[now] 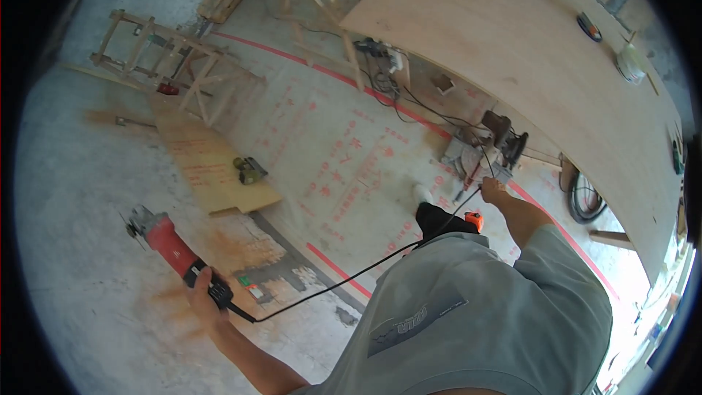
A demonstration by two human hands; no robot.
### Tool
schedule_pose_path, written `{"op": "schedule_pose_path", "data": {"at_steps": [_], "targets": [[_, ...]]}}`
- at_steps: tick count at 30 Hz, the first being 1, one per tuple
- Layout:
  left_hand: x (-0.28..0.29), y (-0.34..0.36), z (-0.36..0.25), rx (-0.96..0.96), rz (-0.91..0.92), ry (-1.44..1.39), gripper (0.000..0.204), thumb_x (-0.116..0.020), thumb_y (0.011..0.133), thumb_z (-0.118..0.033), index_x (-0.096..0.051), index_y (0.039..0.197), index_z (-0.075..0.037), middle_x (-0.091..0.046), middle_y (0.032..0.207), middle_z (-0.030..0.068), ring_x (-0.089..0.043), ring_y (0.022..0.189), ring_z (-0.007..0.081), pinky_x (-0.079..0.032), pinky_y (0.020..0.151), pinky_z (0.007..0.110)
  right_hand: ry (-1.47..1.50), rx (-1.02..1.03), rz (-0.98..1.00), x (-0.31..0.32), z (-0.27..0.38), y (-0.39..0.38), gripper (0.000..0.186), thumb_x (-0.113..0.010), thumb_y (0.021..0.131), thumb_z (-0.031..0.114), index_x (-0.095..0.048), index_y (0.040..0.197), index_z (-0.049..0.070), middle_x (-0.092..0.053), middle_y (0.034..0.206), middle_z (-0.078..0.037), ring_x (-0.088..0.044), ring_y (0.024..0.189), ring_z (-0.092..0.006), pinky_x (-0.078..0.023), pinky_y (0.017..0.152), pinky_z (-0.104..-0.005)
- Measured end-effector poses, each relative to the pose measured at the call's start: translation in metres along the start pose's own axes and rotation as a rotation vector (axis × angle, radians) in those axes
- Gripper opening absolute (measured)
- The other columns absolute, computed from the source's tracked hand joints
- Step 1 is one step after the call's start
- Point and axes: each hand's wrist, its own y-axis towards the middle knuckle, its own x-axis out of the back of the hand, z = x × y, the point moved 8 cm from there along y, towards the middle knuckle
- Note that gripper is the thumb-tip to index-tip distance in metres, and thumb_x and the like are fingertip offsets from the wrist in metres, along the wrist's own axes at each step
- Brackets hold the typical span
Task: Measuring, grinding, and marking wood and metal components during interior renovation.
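My left hand (202,295) is wrapped round the rear grip of a red and black angle grinder (174,246), held out at the left. Its grey metal head and thin disc point up and to the left, away from me. A black power cord (342,281) leaves the grinder's back end and runs across in front of my body to the right. My right hand (494,190) is closed on that cord. Just beyond the right hand, a miter saw (482,150) sits on the floor. An orange tape measure (474,221) shows by my waist.
A large plywood sheet (512,44) forms a worktop at the upper right, with tools on it. Wooden trestles (157,55) stand at the far left. A green power tool (250,170) lies on a yellowish board (201,153). Black cables (384,84) and a coiled hose (583,201) lie below the worktop.
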Motion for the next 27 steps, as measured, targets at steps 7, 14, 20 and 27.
{"op": "schedule_pose_path", "data": {"at_steps": [7,14,20,27], "targets": [[-0.058,0.059,0.007,0.023,0.064,0.036,0.028,-0.074,0.083,-0.023,-0.058,0.094,-0.004,-0.062,0.071,0.007,-0.06,0.052,0.0186,-0.05,0.046,0.029,0.254,0.995,-0.41,0.235,0.366,-0.028,0.017,-0.068,0.078,0.014,-0.061,0.091,0.006,-0.067,0.096,-0.016,-0.061,0.103,-0.0371,-0.05,0.088,-0.0466],[-0.167,0.147,0.019,0.228,0.285,-0.329,0.043,-0.074,0.084,-0.02,-0.051,0.117,-0.004,-0.064,0.09,0.0119,-0.066,0.073,0.0219,-0.059,0.067,0.035,0.598,1.53,-0.407,0.313,0.522,-0.109,0.024,-0.062,0.081,0.005,-0.061,0.105,0.009,-0.059,0.099,-0.013,-0.057,0.104,-0.0325,-0.048,0.086,-0.0427],[-0.252,0.248,0.023,0.347,0.563,-0.572,0.046,-0.072,0.085,-0.02,-0.051,0.122,-0.004,-0.062,0.091,0.0122,-0.064,0.08,0.0236,-0.052,0.095,0.051,0.425,1.835,-0.313,0.338,0.586,-0.129,0.018,-0.062,0.082,0.01,-0.059,0.1,0.01,-0.056,0.097,-0.011,-0.055,0.104,-0.0308,-0.046,0.093,-0.0416],[-0.335,0.363,0.016,0.505,0.867,-0.567,0.043,-0.071,0.088,-0.022,-0.052,0.122,-0.005,-0.063,0.094,0.0121,-0.065,0.083,0.0231,-0.055,0.079,0.041,0.235,1.79,-0.353,0.365,0.652,-0.06,0.024,-0.061,0.08,0.01,-0.06,0.104,0.01,-0.058,0.098,-0.01,-0.055,0.109,-0.0289,-0.042,0.102,-0.0436]]}}
